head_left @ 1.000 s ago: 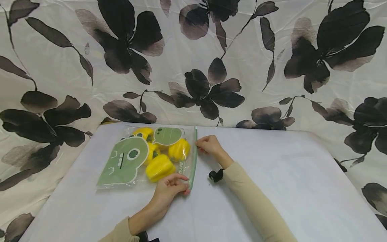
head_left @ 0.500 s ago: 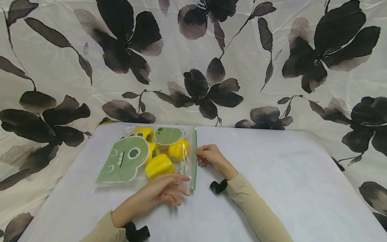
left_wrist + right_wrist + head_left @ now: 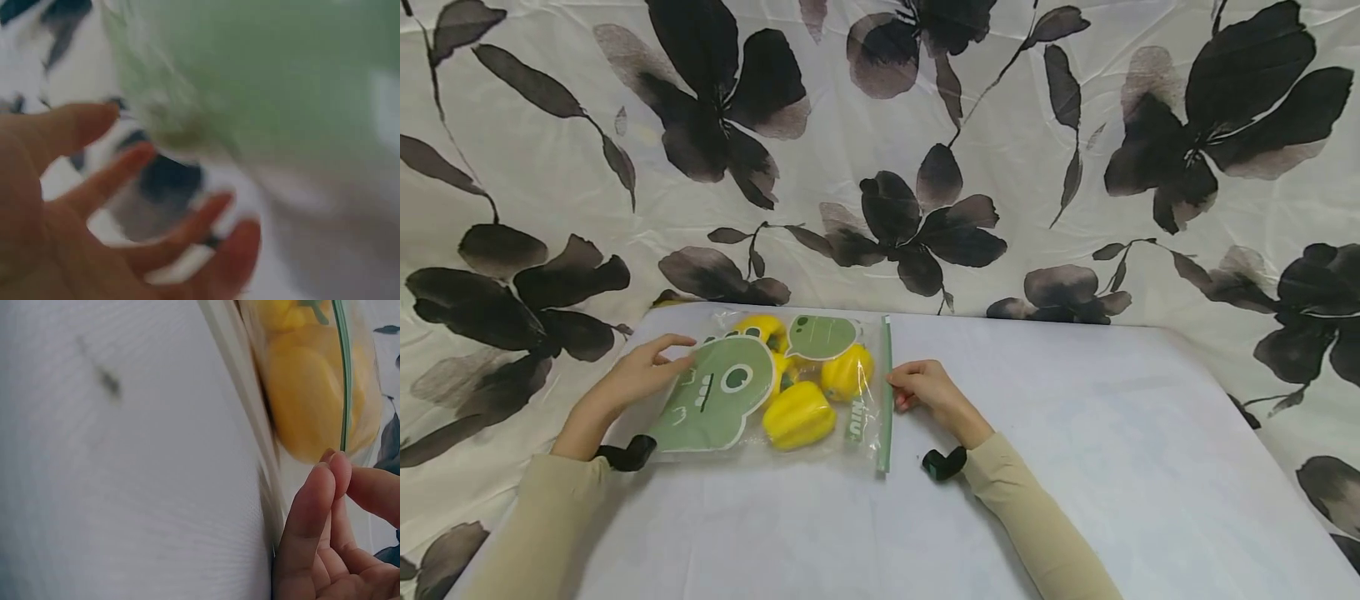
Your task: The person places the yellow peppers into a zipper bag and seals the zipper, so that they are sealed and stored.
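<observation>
A clear zip bag (image 3: 715,408) with a green cartoon print lies on the table, several yellow bell peppers (image 3: 799,415) inside it. Its green zip edge (image 3: 884,433) faces right. My right hand (image 3: 931,396) pinches that edge between thumb and fingertips; the right wrist view shows the fingers (image 3: 312,494) on the green strip (image 3: 345,381) close to a pepper (image 3: 303,394). At the bag's closed left end is my left hand (image 3: 638,375), fingers spread and loosely bent. In the left wrist view its blurred fingers (image 3: 187,231) appear apart from the green print (image 3: 281,81).
The white table (image 3: 1075,467) reaches to a floral cloth backdrop (image 3: 820,125) behind it. Black wrist devices (image 3: 943,464) sit on both wrists, below the beige sleeves' cuffs.
My left hand has left the near corner of the zip edge and moved across to the bag's left end. The right hand slid slightly nearer along the zip edge, then stayed there.
</observation>
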Motion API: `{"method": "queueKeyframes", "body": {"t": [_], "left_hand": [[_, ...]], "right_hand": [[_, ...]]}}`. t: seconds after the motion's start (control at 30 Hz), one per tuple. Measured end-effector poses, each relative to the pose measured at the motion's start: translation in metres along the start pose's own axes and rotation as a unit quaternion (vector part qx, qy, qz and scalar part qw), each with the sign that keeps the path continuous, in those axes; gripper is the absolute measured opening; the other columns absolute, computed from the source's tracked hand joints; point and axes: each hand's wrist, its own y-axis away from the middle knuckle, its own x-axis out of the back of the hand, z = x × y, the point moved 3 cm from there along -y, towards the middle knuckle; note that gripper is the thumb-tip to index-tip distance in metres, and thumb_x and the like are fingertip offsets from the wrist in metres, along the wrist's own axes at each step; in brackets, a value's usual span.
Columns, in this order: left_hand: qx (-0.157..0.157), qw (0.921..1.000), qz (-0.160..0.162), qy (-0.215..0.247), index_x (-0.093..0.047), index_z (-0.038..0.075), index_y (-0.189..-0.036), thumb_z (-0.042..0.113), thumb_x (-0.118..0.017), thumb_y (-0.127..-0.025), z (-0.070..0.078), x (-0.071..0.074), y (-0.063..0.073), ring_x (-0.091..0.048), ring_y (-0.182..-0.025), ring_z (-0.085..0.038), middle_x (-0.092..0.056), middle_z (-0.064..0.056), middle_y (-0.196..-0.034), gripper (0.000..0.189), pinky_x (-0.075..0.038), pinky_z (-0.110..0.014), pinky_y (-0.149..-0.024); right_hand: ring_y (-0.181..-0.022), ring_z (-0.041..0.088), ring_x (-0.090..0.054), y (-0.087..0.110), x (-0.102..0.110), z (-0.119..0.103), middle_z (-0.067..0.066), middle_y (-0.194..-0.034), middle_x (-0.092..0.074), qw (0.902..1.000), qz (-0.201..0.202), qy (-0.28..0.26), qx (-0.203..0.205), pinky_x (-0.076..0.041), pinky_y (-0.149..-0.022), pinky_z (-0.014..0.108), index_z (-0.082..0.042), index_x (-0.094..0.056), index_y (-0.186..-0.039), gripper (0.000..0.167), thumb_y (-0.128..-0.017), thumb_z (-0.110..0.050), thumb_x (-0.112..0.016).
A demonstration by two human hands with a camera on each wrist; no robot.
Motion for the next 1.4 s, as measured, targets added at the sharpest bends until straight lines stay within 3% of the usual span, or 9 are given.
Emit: {"method": "queueKeyframes", "body": {"t": [0.07, 0.13, 0.27, 0.37, 0.53, 0.83, 1.07, 1.3, 1.4], "left_hand": [[0.014, 0.9972, -0.040, 0.062, -0.033, 0.003, -0.150, 0.037, -0.052, -0.102, -0.018, -0.003, -0.007, -0.060, -0.097, -0.034, -0.056, -0.031, -0.123, 0.062, -0.052, -0.043, -0.074], [0.014, 0.9915, -0.054, 0.118, -0.032, 0.004, -0.150, 0.031, -0.057, -0.101, -0.029, -0.007, -0.011, -0.059, -0.086, -0.020, -0.062, -0.020, -0.111, 0.062, -0.051, -0.035, -0.069], [-0.007, 0.9840, -0.035, 0.174, -0.039, 0.004, -0.145, 0.017, -0.063, -0.097, -0.037, -0.012, -0.014, -0.057, -0.075, -0.012, -0.066, -0.001, -0.092, 0.056, -0.050, -0.032, -0.066], [-0.019, 0.9814, -0.024, 0.190, -0.043, 0.002, -0.142, 0.013, -0.064, -0.095, -0.035, -0.016, -0.017, -0.059, -0.076, -0.011, -0.070, 0.002, -0.091, 0.053, -0.051, -0.031, -0.067], [-0.022, 0.9771, -0.026, 0.210, -0.045, 0.002, -0.141, 0.015, -0.066, -0.095, -0.021, -0.028, -0.024, -0.060, -0.077, -0.011, -0.071, 0.003, -0.091, 0.053, -0.052, -0.030, -0.069], [-0.052, 0.9646, -0.031, 0.257, -0.051, 0.001, -0.137, 0.010, -0.066, -0.094, 0.022, -0.073, -0.056, -0.056, -0.069, -0.010, -0.068, 0.003, -0.082, 0.046, -0.049, -0.028, -0.064], [-0.070, 0.9452, -0.036, 0.317, -0.052, -0.004, -0.135, 0.002, -0.065, -0.093, 0.054, -0.106, -0.077, -0.059, -0.071, -0.008, -0.070, 0.002, -0.082, 0.045, -0.050, -0.025, -0.066], [-0.067, 0.9366, -0.023, 0.343, -0.053, 0.000, -0.136, 0.004, -0.066, -0.092, 0.063, -0.120, -0.087, -0.056, -0.072, -0.009, -0.068, 0.004, -0.081, 0.046, -0.047, -0.024, -0.068], [-0.054, 0.9219, -0.026, 0.383, -0.053, 0.001, -0.136, 0.003, -0.066, -0.092, 0.059, -0.123, -0.087, -0.059, -0.076, -0.010, -0.070, 0.002, -0.085, 0.045, -0.049, -0.023, -0.070]], "right_hand": [[-0.053, 0.011, -0.053, 0.001, 0.000, 0.000, 0.005, -0.064, -0.055, 1.0000, -0.003, 0.001, 0.000, -0.050, -0.053, 0.022, 0.009, -0.066, -0.101, 0.018, -0.094, -0.007, -0.063], [-0.053, 0.011, -0.053, 0.001, 0.001, 0.000, 0.005, -0.064, -0.055, 1.0000, -0.005, 0.001, 0.001, -0.050, -0.053, 0.022, 0.010, -0.066, -0.101, 0.019, -0.095, -0.007, -0.063], [-0.053, 0.012, -0.054, 0.001, 0.002, 0.000, 0.006, -0.064, -0.056, 1.0000, 0.000, -0.005, 0.005, -0.051, -0.053, 0.022, 0.010, -0.066, -0.100, 0.018, -0.094, -0.006, -0.063], [-0.052, 0.012, -0.054, 0.002, 0.006, 0.000, 0.006, -0.064, -0.057, 0.9998, 0.014, -0.013, 0.011, -0.051, -0.053, 0.022, 0.011, -0.067, -0.099, 0.016, -0.093, -0.003, -0.064], [-0.054, 0.012, -0.054, 0.004, 0.026, -0.003, 0.006, -0.067, -0.060, 0.9989, 0.043, -0.017, 0.011, -0.051, -0.053, 0.022, 0.014, -0.066, -0.102, 0.018, -0.091, 0.000, -0.064], [-0.059, 0.011, -0.055, 0.016, 0.097, 0.001, 0.004, -0.070, -0.061, 0.9966, 0.081, 0.012, -0.003, -0.052, -0.057, 0.022, 0.018, -0.061, -0.112, 0.027, -0.093, -0.001, -0.061], [-0.061, 0.011, -0.058, 0.022, 0.143, 0.008, 0.001, -0.074, -0.064, 0.9929, 0.119, 0.008, -0.010, -0.053, -0.060, 0.023, 0.016, -0.061, -0.113, 0.028, -0.092, -0.002, -0.062], [-0.067, 0.009, -0.060, 0.025, 0.160, 0.012, -0.001, -0.077, -0.065, 0.9914, 0.131, 0.004, 0.001, -0.053, -0.063, 0.021, 0.015, -0.062, -0.113, 0.027, -0.092, -0.002, -0.062], [-0.068, 0.010, -0.060, 0.025, 0.160, 0.015, -0.001, -0.078, -0.065, 0.9912, 0.133, 0.000, 0.001, -0.053, -0.065, 0.022, 0.015, -0.060, -0.115, 0.029, -0.092, -0.003, -0.062]]}}
